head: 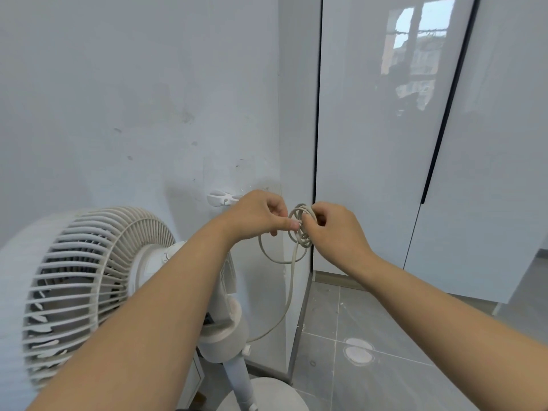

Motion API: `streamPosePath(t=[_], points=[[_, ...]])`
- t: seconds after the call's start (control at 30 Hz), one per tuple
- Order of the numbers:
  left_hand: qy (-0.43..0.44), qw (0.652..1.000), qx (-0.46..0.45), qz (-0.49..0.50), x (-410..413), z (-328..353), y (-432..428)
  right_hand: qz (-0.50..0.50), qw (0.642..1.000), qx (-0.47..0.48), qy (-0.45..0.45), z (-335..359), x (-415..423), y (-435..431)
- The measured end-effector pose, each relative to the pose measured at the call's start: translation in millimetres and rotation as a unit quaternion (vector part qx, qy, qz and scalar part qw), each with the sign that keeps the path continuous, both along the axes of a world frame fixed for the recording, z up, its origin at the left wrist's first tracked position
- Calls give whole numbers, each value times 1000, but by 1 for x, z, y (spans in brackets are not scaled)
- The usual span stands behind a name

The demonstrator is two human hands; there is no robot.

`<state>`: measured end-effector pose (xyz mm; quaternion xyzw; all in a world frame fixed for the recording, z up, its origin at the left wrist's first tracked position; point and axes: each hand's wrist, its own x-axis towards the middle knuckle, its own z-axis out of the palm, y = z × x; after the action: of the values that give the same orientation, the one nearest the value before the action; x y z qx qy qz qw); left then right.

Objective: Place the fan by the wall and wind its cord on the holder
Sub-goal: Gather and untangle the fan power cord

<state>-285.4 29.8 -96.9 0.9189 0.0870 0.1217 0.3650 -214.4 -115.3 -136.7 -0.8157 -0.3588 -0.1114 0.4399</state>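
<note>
The fan (98,280) stands at seven o'clock in the view. Its grille head is turned to the left and its pole drops to a round base (267,393) on the floor, close against the wall (118,84). I judge that half of the job done. Its cord (289,292) leaves the motor housing, sags toward the corner, then climbs to a small coil (301,225) of several turns, held in the air at two o'clock from the fan head. One slack loop hangs under the coil.

Both hands meet on that coil. The left hand (258,213) pinches its near edge between thumb and curled fingers, which stops the turns from springing apart. The right hand (335,229) has its fingers curled round the far side, probably to lay or tighten the next turn. Its fingertips are tucked behind the loops, so I cannot tell exactly how they lie.

The holder (221,198), a small white pronged bracket on the wall, sits at ten o'clock from the coil, just behind the left hand. Its visible prongs carry no cord. My reading is that the cord is being bundled in the hand first, to be hung on the bracket afterwards.

At three o'clock stand glossy cabinet doors (370,143) with a window reflected in them. Grey floor tiles (385,336) lie at five o'clock.
</note>
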Motion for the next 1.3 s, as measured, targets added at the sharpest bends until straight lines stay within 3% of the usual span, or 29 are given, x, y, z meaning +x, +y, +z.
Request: streamPosePath(t=[0.1,0.4,0.63,0.8,0.93,1.03,1.2,1.3], points=[[32,999,0,-15,-2,1,-2,-3,1000,-5,-5,1,1,-3],[-31,998,-63,-5,1,1,-3,30,999,0,17,7,5,-4],[-79,989,-122,13,1,1,5,-3,995,4,99,-5,20,-10],[-73,987,-145,0,3,1,-2,40,945,108,307,-10,25,-4],[-78,983,-163,-8,5,2,-5,72,894,145,417,-10,36,-2],[-77,984,-159,-10,5,2,-5,74,883,153,437,-11,36,-2],[-86,984,-158,-4,4,4,-5,41,918,151,365,-11,37,0],[-89,982,-169,1,3,4,-5,68,888,152,428,-9,39,-2]])
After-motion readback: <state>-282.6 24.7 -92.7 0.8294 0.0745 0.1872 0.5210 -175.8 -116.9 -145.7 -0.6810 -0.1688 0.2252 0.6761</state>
